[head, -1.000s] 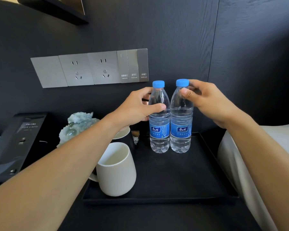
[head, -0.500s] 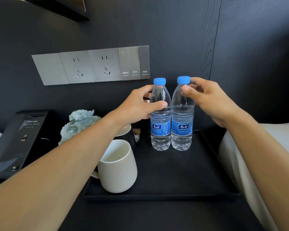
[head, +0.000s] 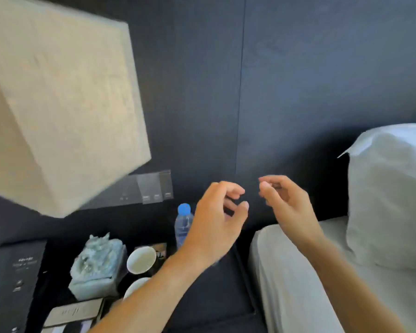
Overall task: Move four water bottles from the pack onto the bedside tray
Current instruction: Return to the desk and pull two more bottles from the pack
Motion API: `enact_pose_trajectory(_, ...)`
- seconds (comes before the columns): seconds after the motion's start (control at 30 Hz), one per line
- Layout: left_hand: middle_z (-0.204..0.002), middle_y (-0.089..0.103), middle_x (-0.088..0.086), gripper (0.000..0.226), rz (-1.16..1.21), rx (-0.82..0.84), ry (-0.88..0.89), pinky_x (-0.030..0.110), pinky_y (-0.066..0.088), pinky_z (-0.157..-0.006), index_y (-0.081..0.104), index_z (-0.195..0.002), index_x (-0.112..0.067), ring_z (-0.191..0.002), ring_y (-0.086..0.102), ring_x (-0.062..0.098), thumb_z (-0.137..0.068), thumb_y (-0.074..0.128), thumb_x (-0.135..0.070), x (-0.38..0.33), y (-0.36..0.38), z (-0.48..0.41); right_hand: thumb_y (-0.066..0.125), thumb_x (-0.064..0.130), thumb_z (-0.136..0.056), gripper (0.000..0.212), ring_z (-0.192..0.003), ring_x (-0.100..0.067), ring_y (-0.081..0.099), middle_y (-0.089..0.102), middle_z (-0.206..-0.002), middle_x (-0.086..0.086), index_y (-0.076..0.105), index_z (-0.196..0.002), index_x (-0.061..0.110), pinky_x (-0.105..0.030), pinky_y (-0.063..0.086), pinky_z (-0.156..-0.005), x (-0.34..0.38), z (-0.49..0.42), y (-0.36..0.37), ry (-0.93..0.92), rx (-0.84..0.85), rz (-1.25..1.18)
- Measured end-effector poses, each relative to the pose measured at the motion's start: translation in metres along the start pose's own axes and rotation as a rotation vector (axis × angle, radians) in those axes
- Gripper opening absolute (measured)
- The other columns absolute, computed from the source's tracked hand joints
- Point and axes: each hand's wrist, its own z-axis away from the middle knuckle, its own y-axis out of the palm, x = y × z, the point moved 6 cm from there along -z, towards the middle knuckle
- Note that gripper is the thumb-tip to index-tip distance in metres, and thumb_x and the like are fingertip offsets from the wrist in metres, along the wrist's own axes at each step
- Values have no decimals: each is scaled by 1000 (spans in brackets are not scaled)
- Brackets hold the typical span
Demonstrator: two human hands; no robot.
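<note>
Now that both hands are releasing the bottles, the left hand (head: 211, 227) and right hand (head: 286, 205) are lifting clear, grips loosely curled and empty. One bottle (head: 183, 224) is standing visible on the tray (head: 247, 289); two remain to fetch, probably.

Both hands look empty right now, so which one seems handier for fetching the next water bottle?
Hard to call: the pack is out of view. Left hand and right hand both hover empty above the black tray; the clear blue-capped bottle stands there.
</note>
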Motion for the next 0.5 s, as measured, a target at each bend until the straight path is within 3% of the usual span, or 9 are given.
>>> enact_pose_trajectory(0.13,-108,66,-11,16,89,183,-102,21,56,-79,63,-111,-29,-91,64,1,-95,63,-27,-134,29,-74,57,33,-102,16,-100,-13,69,74,-104,3,70,-107,26,-34,55,-91,121,-30,-103,113,-30,89)
enact_pose_trajectory(0.27,-102,67,-13,14,45,290,-61,7,47,-74,63,-109,-31,-87,64,-1,-96,64,-32,-297,33,-173,59,39,-99,18,-95,-2,68,73,-102,9,69,-109,27,-22,50,-84,277,-73,-216,107,-92,173)
enact_pose_trajectory(0.33,-100,68,-14,12,-25,359,-39,13,49,-78,63,-107,-31,-88,64,-1,-96,64,-36,-379,33,-217,61,42,-97,21,-92,4,65,71,-103,10,67,-111,27,-13,46,-78,352,-88,-270,98,-132,259)
enact_pose_trajectory(0.4,-100,67,-16,13,-91,443,9,28,54,-86,61,-105,-34,-91,64,2,-95,60,-42,-461,35,-250,63,45,-96,17,-91,10,63,68,-108,12,61,-110,36,-6,45,-73,421,-94,-318,104,-168,350)
enact_pose_trajectory(0.5,-101,63,-19,18,-137,491,168,30,54,-83,54,-103,-40,-90,61,0,-91,50,-53,-581,30,-277,63,51,-93,29,-102,7,60,59,-119,15,53,-118,42,-12,47,-81,516,-87,-378,120,-237,504)
